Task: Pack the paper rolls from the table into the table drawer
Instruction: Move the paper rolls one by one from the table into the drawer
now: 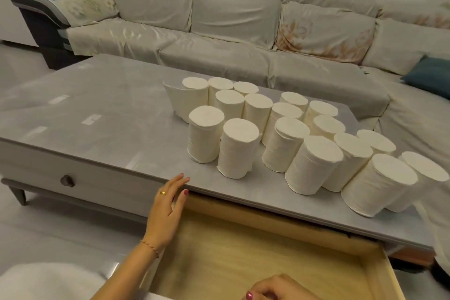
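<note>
Several white paper rolls [237, 148] stand upright in a loose cluster on the grey table top [104, 114], from the middle to the right edge. One roll [177, 100] lies on its side at the back left of the cluster. Below the table's front edge a wooden drawer [255, 263] is pulled out, and its light bottom shows no rolls. My left hand [168, 212] is open, fingers together, at the drawer's left corner with fingertips at the table edge. My right hand [277, 288] shows at the bottom with curled fingers on the drawer's front rim, holding nothing I can see.
A second drawer with a round dark knob [67, 181] is closed at the table's left front. A long sofa [231, 27] under pale covers runs behind the table, with a teal cushion [431, 75] at the right. Pale floor lies to the left.
</note>
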